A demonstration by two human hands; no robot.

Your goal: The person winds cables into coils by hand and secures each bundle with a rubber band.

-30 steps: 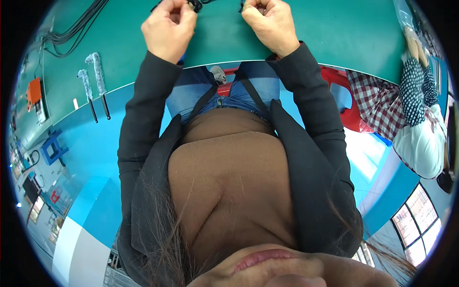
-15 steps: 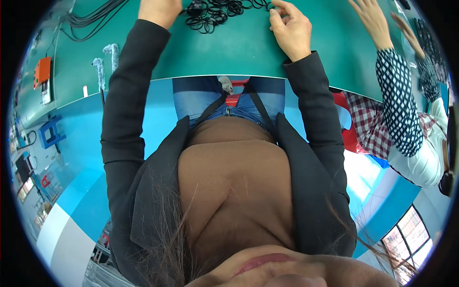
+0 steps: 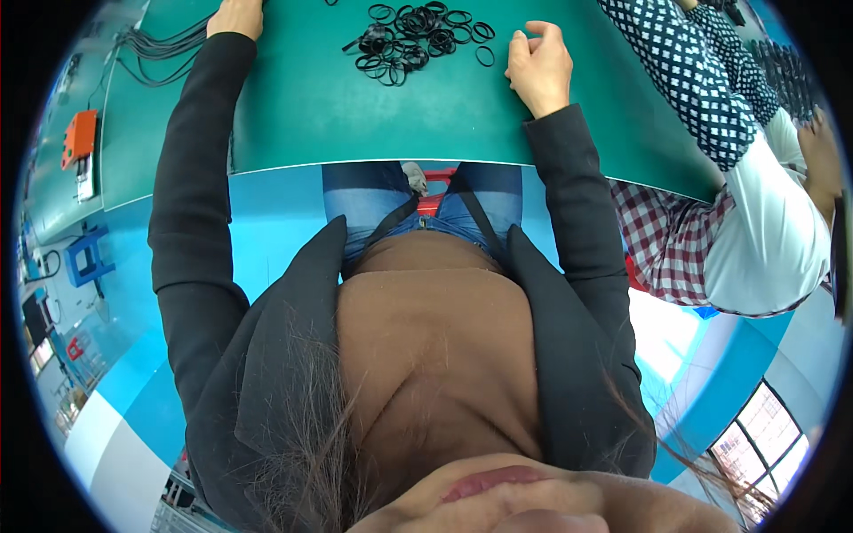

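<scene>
A pile of black rubber rings lies loose on the green tabletop in front of me. My right hand rests just right of the pile, its fingers curled in. Whatever those fingers may hold is hidden, and a single ring lies close by. At the upper left, my left hand is beside a bundle of black cables. The top edge of the picture cuts off its fingertips.
An orange box-shaped device stands on the left. To my right sits a co-worker, with a patterned sleeve over the table. More dark parts lie beyond that person. The table's front edge runs before my lap.
My left hand has moved left, away from the rings and toward the cables. My right hand has shifted slightly nearer. The co-worker's arms reach farther forward. My left sleeve now covers the two plastic-wrapped pieces.
</scene>
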